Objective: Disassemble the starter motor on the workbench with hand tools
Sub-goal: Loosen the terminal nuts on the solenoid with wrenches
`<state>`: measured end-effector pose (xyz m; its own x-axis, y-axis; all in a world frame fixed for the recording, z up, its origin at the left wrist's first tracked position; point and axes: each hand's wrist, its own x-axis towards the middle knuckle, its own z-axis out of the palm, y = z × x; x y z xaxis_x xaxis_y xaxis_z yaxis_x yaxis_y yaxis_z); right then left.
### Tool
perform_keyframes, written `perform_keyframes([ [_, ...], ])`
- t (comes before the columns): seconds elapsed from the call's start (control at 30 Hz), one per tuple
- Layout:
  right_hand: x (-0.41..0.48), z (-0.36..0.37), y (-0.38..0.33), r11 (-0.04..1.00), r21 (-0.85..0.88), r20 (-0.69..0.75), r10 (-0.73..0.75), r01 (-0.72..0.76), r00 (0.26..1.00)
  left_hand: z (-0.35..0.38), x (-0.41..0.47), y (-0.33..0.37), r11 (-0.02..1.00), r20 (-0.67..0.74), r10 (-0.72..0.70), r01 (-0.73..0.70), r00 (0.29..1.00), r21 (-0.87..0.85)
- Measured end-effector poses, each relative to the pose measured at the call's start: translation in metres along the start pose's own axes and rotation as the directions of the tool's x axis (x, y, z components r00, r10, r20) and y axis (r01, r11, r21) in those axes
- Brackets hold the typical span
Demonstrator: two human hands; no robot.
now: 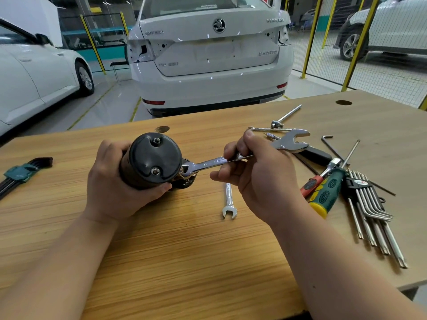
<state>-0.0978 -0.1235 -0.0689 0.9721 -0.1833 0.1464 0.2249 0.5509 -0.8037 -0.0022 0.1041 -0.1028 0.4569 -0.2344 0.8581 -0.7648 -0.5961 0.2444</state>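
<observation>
Well, the left hand [108,181] wraps the heavy-looking, smooth black metal starter motor [150,160]. The right hand [261,181] pinches the shiny steel spanner [208,163], ring end beyond its fingertips.

The counter [184,239] showed a light wood grain, matt and smooth. The starter motor [150,158] had a dark, smooth, faintly glossy end cap with two bright metal bolt heads. The wrench [208,163] was polished, mirror-bright metal, as was the small spanner [229,202] near it. To the right, the screwdriver [327,191] had a textured green-and-yellow grip, and the hex keys [369,211] were satin metal in a black plastic holder.
</observation>
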Motion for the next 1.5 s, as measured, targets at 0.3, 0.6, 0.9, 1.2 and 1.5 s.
perform_keyframes([
  [0.3, 0.009, -0.007, 0.002, 0.994, -0.103, 0.094, -0.023, 0.033, 0.995, 0.001, -0.001, -0.001, 1.0, -0.002, 0.005, -0.005, 1.0, 0.003],
  [0.6, 0.061, 0.01, -0.046, 0.854, -0.52, 0.333, 0.188, 0.014, 0.924, -0.002, 0.001, 0.001, 1.0, 0.017, -0.012, 0.012, 1.0, 0.0],
  [0.9, 0.078, 0.026, -0.067, 0.722, -0.691, 0.414, 0.396, 0.0, 0.82, 0.0, 0.0, -0.001, 1.0, -0.005, -0.011, 0.011, 1.0, 0.007],
  [1.2, 0.038, -0.01, -0.038, 0.976, -0.216, 0.192, 0.072, -0.029, 0.979, -0.002, 0.0, -0.001, 0.999, 0.021, -0.037, 0.037, 0.999, -0.026],
  [1.5, 0.009, -0.013, 0.0, 0.993, 0.052, 0.068, 0.106, -0.109, 0.992, -0.003, 0.001, 0.004, 0.999, 0.025, -0.03, 0.031, 0.999, -0.023],
])
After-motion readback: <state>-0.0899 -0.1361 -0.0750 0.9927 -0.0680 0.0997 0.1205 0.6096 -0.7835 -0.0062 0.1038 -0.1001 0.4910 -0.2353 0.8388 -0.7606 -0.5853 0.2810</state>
